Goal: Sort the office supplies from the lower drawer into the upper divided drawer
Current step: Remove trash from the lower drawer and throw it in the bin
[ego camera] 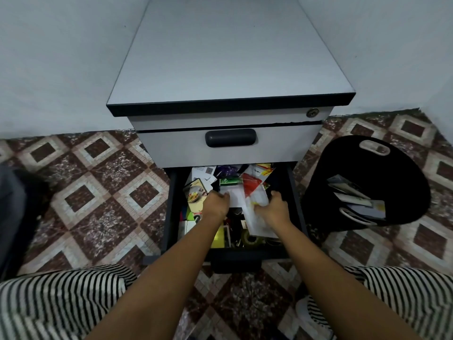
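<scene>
In the head view, the lower drawer [171, 217] is standing pulled out beneath the closed upper drawer [282, 148] and is holding a loose heap of flat cards, glossy packets and a tape roll [250, 240], while a soft black bag [404, 173] on the tiled floor is holding papers. The left hand [215, 204] is gripping the edge of a flat white sheet [235, 196] with curled fingers, and the right hand [275, 209] is pinching a clear plastic packet [257, 217] just beside it. The packet's long axis is running front to back, its red end pointing toward the cabinet.
</scene>
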### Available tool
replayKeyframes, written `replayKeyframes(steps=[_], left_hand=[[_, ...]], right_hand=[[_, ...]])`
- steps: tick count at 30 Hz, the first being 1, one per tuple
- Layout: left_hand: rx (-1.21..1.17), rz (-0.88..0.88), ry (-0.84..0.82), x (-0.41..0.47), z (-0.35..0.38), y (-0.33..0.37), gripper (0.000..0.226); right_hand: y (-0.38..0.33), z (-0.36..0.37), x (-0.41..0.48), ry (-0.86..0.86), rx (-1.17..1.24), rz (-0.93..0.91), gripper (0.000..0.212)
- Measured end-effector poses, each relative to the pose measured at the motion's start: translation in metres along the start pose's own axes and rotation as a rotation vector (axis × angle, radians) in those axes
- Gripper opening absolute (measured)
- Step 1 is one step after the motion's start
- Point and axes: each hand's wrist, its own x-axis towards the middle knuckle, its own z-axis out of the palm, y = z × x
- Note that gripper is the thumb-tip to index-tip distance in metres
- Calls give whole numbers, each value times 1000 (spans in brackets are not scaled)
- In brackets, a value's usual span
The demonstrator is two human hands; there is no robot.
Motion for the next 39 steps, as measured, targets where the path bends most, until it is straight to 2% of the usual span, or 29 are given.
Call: replayKeyframes(steps=[2,3,4,6,7,9,11,13,17,21,24,28,31,34,37,39], left_hand=[[-18,-58,-10,5,1,4,50],[-13,-82,-21,5,2,6,56],[11,-98,-38,5,2,7,57],[92,-91,-88,7,4,9,47],[127,-80,-114,8,5,11,44],[158,-60,-158,8,6,14,41],[163,-47,-185,8,7,14,34],[149,-37,-191,6,8,14,26],[29,-28,-236,5,5,12,24],[-230,-85,-268,2,-4,13,6],[-516,-233,-313,1,-6,16,14],[-683,-287,-338,-4,-6,11,13],[-669,-279,-337,-4,-5,5,12],[-684,-276,-364,-4,-7,3,4],[-708,-268,-368,-7,-14,3,4],[-705,-265,-362,-10,-20,1,7]], right_hand=[[-2,0,3,-16,44,24,82],[-3,-1,6,-24,63,47,78],[-5,-2,7,-37,89,66,68],[-6,-6,10,-36,176,81,22],[-8,-7,11,-25,228,87,14],[-9,-9,17,-10,329,138,32],[-9,-7,21,9,422,180,28],[-11,-5,22,-14,473,208,10],[-14,-5,23,-46,532,247,23],[-17,-5,23,-67,596,255,37],[-8,4,36,-118,650,244,43],[9,16,50,-154,680,229,45],[-3,4,25,-151,686,234,38],[-9,-7,9,-144,661,235,5],[-7,-17,4,-153,658,207,10],[-5,-24,-1,-136,641,175,1]])
